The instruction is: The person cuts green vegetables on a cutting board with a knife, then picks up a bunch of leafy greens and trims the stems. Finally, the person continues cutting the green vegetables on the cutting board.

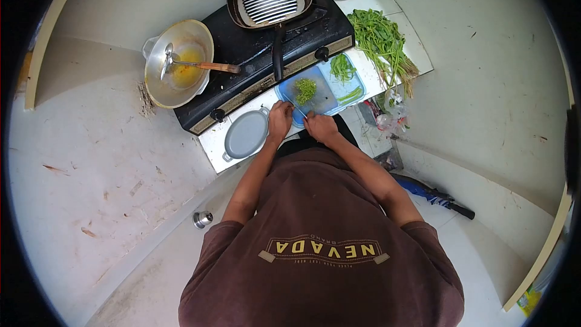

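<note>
Narrow white counter point(213, 149) was backed by black stove point(227, 42), chopped greens point(305, 91) were heaped on blue board point(325, 100), left hand point(280, 120) and right hand point(321, 127) were curled at its near edge, anything pinched could not be told, grey dish point(247, 134) was set close left.

A black stove point(257, 54) stands on the white tiled counter point(212, 148), a round metal wok point(195, 36) on its left end, a square black grill pan point(269, 0) on its right. In front, an oval grey dish point(247, 134) lies left of a blue rectangular board point(325, 98) bearing chopped greens point(304, 91); a leafy green bunch point(378, 33) lies right of the stove.
</note>
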`<state>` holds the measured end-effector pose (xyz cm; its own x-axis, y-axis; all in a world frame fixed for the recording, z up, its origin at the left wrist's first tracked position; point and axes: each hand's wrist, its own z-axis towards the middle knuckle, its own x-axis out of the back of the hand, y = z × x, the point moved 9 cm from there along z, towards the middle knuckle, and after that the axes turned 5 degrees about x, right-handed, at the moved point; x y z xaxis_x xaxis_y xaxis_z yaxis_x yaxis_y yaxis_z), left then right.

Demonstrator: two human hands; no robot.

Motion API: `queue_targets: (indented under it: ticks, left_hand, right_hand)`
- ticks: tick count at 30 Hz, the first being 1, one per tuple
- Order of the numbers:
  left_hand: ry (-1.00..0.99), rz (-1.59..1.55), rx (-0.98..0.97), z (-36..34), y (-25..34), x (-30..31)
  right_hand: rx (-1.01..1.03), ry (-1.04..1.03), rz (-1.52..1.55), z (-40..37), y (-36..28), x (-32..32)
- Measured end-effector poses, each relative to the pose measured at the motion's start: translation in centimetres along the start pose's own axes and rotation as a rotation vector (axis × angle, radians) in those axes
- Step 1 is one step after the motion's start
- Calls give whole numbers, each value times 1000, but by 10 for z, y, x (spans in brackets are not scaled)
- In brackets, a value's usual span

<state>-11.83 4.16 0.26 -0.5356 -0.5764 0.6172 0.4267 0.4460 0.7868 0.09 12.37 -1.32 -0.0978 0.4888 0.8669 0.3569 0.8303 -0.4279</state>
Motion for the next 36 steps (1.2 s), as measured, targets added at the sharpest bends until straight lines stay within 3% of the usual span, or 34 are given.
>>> queue_targets:
  ticks: [8, 36]
  left_hand:
    - [-8, 18, -19, 1, 6, 3]
    - [-42, -28, 31, 2, 4, 5]
  right_hand:
    - [42, 79, -67, 18, -4, -9]
    - [3, -1, -25, 9, -8, 2]
